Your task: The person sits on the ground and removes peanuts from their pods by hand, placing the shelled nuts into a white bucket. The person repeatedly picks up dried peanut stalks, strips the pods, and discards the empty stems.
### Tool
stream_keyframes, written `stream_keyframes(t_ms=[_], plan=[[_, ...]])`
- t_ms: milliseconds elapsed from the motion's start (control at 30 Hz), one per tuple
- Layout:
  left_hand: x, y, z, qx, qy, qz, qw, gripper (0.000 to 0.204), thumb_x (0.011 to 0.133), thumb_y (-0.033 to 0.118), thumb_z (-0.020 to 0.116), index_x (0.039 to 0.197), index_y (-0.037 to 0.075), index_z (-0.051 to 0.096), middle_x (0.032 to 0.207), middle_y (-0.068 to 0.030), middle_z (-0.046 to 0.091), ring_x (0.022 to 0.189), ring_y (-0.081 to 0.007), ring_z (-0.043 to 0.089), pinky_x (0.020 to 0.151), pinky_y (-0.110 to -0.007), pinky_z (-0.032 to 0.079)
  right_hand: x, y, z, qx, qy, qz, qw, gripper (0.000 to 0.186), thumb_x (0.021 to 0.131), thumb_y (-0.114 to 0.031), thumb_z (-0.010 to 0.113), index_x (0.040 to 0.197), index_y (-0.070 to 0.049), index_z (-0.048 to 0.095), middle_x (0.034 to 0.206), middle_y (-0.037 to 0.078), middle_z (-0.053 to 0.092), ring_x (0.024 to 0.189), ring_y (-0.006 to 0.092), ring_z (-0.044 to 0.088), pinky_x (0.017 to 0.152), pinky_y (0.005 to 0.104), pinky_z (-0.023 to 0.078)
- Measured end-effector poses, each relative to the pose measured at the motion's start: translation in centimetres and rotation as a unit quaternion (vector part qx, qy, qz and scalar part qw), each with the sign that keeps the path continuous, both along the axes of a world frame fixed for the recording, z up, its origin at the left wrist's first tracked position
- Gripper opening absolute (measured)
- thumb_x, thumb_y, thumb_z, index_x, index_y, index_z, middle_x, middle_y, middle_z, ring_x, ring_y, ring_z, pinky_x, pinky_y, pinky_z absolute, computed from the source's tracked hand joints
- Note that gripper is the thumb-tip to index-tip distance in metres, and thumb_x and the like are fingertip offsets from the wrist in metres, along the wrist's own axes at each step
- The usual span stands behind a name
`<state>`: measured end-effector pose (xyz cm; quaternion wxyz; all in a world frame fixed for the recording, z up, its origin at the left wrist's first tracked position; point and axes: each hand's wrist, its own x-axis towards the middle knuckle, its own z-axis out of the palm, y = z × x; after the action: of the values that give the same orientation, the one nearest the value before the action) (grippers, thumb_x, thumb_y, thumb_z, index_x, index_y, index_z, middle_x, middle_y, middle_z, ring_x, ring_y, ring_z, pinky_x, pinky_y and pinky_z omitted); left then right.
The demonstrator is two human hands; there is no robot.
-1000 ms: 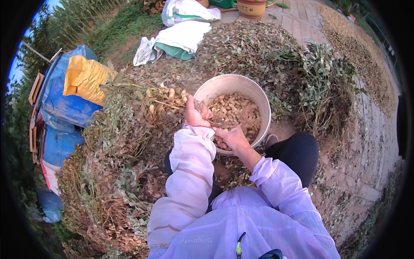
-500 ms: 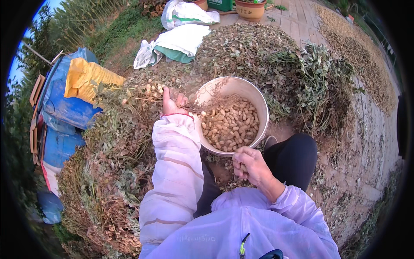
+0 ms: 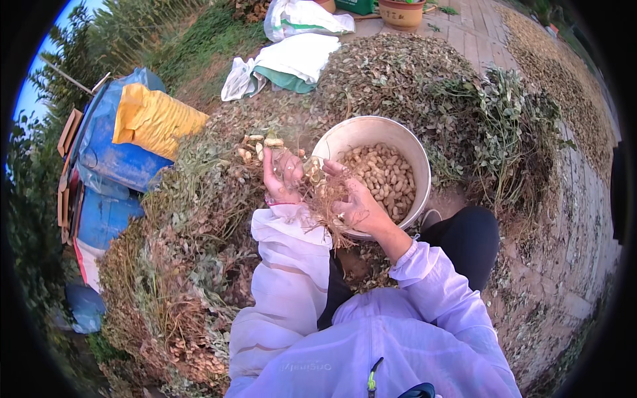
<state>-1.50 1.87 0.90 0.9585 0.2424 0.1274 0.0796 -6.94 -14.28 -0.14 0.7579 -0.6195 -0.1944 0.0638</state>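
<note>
Beside the bucket's left rim, my left hand (image 3: 284,178) holds a dry peanut plant (image 3: 326,207), palm up with fingers bent around it. Pale peanut pods (image 3: 254,147) hang past its fingertips. My right hand (image 3: 363,207) has come up against the same plant, its fingers and thumb closing around the roots and pods. Thin brown roots trail between the two hands, partly hiding the fingers. The white bucket (image 3: 419,142), standing in front of me, holds many loose peanuts (image 3: 385,174).
Heaps of dried peanut plants (image 3: 199,252) surround the bucket, with a greener pile (image 3: 504,126) to the right. Blue barrels (image 3: 106,219) and a yellow sack (image 3: 156,119) stand left. White sacks (image 3: 298,56) and a flowerpot (image 3: 401,14) lie beyond; peanuts (image 3: 557,66) are spread over paving.
My right hand has moved up and left from below the bucket's rim to the plant. My left hand stays beside the bucket, and the roots now hang between both hands.
</note>
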Motion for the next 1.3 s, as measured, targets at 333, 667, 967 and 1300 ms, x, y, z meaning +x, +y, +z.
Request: stream_keyframes(t_ms=[333,667,967,1300], plan=[[-0.2,2.6,-2.7,-0.248,-0.248,-0.226,0.909,0.044,0.095,0.041,0.041,0.061,0.014,0.031,0.051,0.0049,0.022,0.034,-0.0062,0.016,0.030,-0.023,0.011,-0.3,0.0,-0.9,0.045,0.226,0.124,0.965,0.005,0.084,-0.007,0.058,0.083,-0.003,0.056,0.080,0.001,0.054,0.070,0.0092,0.051,0.062,0.0266,0.043],[-0.7,2.0,-1.0,-0.262,-0.287,-0.253,0.886,0.044,0.095,0.046,0.037,0.065,0.014,0.032,0.052,0.0045,0.024,0.038,-0.0074,0.016,0.038,-0.024,0.018,-1.7,-1.8,-0.3,-0.139,0.037,0.031,0.989,0.020,0.090,-0.010,0.051,0.073,0.001,0.053,0.049,0.003,0.049,0.042,0.0111,0.048,0.042,0.0264,0.038],[-0.8,0.7,0.2,-0.079,-0.124,-0.089,0.985,0.047,0.094,0.046,0.037,0.061,0.014,0.030,0.053,0.0035,0.029,0.047,-0.0108,0.028,0.049,-0.028,0.028,-1.6,-6.3,2.5,-0.373,-0.116,-0.157,0.907,0.021,0.078,-0.010,0.064,0.094,-0.002,0.054,0.085,0.016,0.061,0.076,0.0349,0.060,0.064,0.0406,0.048],[-1.6,-2.0,-1.6,0.061,0.077,-0.012,0.995,0.048,0.094,0.045,0.039,0.058,0.014,0.029,0.056,0.0021,0.035,0.057,-0.0140,0.039,0.062,-0.030,0.038,1.8,0.1,-1.3,-0.102,0.128,0.072,0.984,0.041,0.076,-0.004,0.061,0.114,0.002,0.048,0.101,0.013,0.058,0.088,0.0181,0.055,0.078,0.0306,0.045]])
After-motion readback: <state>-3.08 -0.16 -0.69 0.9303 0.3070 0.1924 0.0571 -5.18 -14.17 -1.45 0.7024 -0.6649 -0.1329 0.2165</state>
